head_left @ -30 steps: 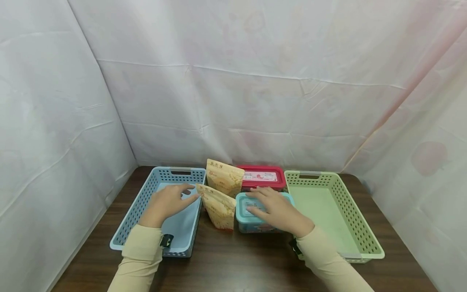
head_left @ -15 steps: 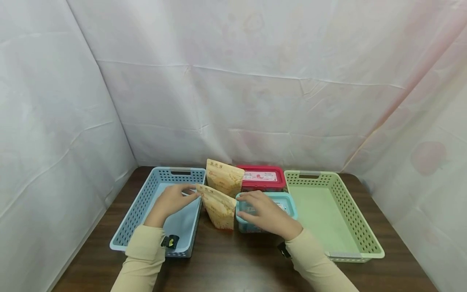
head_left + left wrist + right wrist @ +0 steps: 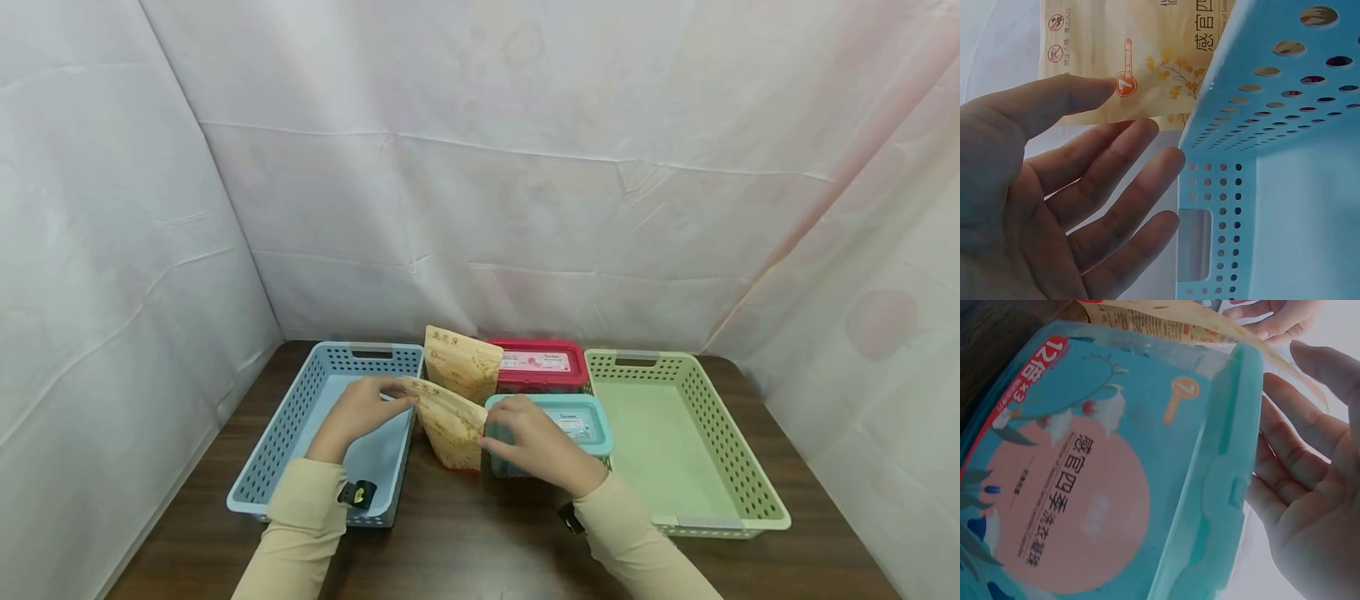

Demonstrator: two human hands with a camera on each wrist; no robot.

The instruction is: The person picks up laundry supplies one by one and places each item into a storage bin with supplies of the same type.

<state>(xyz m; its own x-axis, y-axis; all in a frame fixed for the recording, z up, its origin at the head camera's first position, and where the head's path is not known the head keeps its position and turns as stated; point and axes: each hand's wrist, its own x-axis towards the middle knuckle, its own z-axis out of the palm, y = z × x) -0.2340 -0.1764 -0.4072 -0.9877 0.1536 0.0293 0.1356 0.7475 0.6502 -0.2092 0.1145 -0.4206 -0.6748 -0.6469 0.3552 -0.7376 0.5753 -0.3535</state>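
A pale yellow stand-up pouch (image 3: 450,432) stands on the table, leaning a little, between my two hands. My left hand (image 3: 362,414) is at its upper left corner. In the left wrist view the thumb lies over the pouch (image 3: 1094,47) and the fingers stay relaxed below its edge; contact is hard to tell. My right hand (image 3: 536,442) hovers over a teal-lidded box (image 3: 588,421), fingertips near the pouch's right edge. The right wrist view has the fingers loosely bent beside the box's lid (image 3: 1229,456), with the pouch's edge between thumb and fingers.
A second yellow pouch (image 3: 461,360) stands behind the first, beside a red-lidded box (image 3: 542,362). At the left is a blue perforated basket (image 3: 281,433), at the right a green one (image 3: 738,442). White cloth (image 3: 480,208) hangs behind the dark wooden table (image 3: 480,537).
My right hand has moved left across the teal box to the front pouch's right edge. The left hand has shifted slightly right at the pouch's corner. The pouches and boxes stay in place.
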